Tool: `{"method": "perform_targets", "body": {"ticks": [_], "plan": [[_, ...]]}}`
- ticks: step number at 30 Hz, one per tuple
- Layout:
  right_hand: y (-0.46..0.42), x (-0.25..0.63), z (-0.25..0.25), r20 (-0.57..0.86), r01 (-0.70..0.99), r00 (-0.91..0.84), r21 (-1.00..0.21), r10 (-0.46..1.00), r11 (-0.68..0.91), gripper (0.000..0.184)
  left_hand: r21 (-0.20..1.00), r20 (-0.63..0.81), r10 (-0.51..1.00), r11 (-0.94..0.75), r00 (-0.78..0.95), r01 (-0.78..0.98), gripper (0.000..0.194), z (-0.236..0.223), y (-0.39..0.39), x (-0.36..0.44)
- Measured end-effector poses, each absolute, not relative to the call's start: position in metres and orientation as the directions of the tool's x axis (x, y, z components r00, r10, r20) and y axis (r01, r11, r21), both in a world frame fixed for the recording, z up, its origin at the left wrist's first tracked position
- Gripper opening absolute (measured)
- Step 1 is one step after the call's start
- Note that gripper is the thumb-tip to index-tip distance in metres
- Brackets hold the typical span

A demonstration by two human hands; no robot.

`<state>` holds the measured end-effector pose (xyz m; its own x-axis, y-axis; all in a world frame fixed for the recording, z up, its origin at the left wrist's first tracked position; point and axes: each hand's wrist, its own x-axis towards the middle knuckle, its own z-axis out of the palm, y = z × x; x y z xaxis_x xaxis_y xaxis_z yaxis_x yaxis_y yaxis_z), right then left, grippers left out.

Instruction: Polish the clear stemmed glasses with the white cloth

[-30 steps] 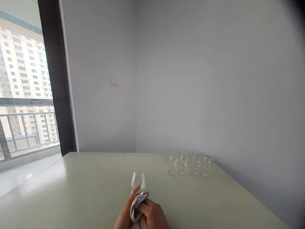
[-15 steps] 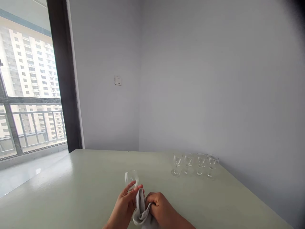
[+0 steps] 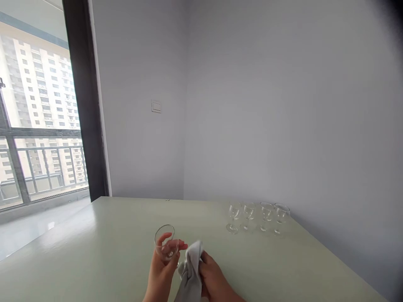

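My left hand (image 3: 161, 272) is closed round a small clear stemmed glass (image 3: 165, 242), tilted with its mouth turned towards me and to the left. My right hand (image 3: 214, 282) grips a crumpled white cloth (image 3: 191, 272) just to the right of the glass, its upper tip close to the bowl. Both hands are low over the near middle of a pale green table (image 3: 94, 251).
Several matching empty stemmed glasses (image 3: 257, 217) stand in a row at the table's far right, close to the grey wall. A wall switch (image 3: 155, 106) is on the far wall. A dark window frame (image 3: 85, 100) and a balcony railing lie to the left.
The glass has come out of the cloth and tilted leftwards in my left hand. My right hand has drawn the cloth to the right of the glass. The view shifted slightly.
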<state>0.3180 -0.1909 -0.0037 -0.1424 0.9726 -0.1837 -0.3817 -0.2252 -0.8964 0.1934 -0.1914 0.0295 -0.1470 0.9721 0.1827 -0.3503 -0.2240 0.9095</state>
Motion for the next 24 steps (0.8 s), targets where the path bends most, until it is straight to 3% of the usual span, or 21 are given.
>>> {"method": "perform_targets", "body": {"ticks": [3, 6, 8, 10, 13, 16, 19, 21, 24], "plan": [[-0.196, 0.310, -0.006, -0.110, -0.373, -0.266, -0.904, 0.958, -0.207, 0.023, 0.894, 0.219, 0.973, -0.231, -0.077, -0.383, 0.049, 0.029, -0.206, 0.208], [-0.202, 0.307, -0.002, -0.125, -0.417, -0.328, -0.870, 0.936, -0.262, 0.019, 0.899, 0.160, 0.987, -0.150, -0.009, -0.411, 0.044, 0.030, -0.213, 0.213], [-0.203, 0.307, 0.002, -0.122, -0.465, -0.308, -0.846, 0.944, -0.261, 0.023, 0.929, 0.152, 0.988, -0.146, -0.007, -0.339, 0.037, 0.031, -0.212, 0.213], [-0.202, 0.308, 0.004, -0.113, -0.470, -0.233, -0.856, 0.966, -0.214, 0.028, 0.948, 0.250, 0.968, -0.253, -0.040, -0.194, 0.023, 0.032, -0.207, 0.210], [-0.199, 0.311, 0.008, -0.171, -0.326, -0.096, -0.925, 0.981, -0.194, 0.031, 0.930, 0.367, 0.929, -0.368, -0.049, -0.003, 0.013, 0.032, -0.199, 0.206], [-0.199, 0.317, 0.012, -0.065, -0.112, 0.020, -0.992, 0.998, -0.062, 0.028, 0.966, 0.258, 0.966, -0.258, -0.009, 0.024, 0.012, 0.029, -0.195, 0.202], [-0.199, 0.324, 0.017, 0.143, 0.015, 0.080, -0.990, 0.986, 0.143, 0.027, 0.978, 0.179, 0.984, -0.179, -0.009, -0.107, 0.015, 0.028, -0.191, 0.195], [-0.196, 0.329, 0.017, 0.184, 0.035, 0.121, -0.983, 0.975, 0.181, 0.031, 0.933, 0.091, 0.995, -0.095, -0.028, -0.347, 0.015, 0.030, -0.185, 0.186], [-0.191, 0.337, 0.017, 0.199, 0.005, 0.210, -0.979, 0.957, 0.202, 0.033, 0.672, -0.096, 0.995, 0.080, 0.020, -0.736, 0.002, 0.035, -0.172, 0.172]]}}
